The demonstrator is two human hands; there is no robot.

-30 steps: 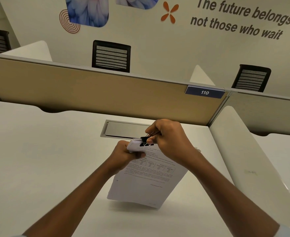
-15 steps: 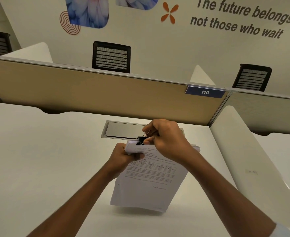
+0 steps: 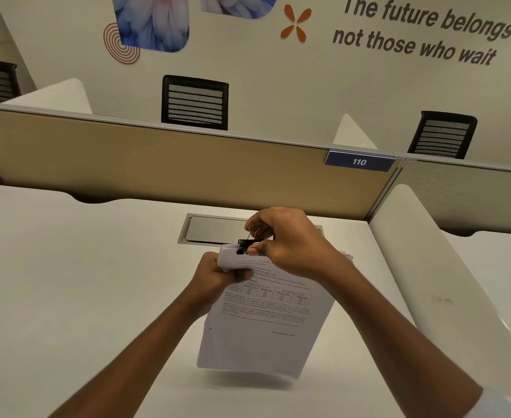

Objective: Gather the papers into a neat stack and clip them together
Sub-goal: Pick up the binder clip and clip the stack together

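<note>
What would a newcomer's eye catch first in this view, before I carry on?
The two hands at centre: the right hand pinches a black clip onto the top corner of the papers, while the left hand grips that corner, the stack held over the white desk. Next come the slogan on the wall at upper right and the blue 110 tag on the partition.
</note>
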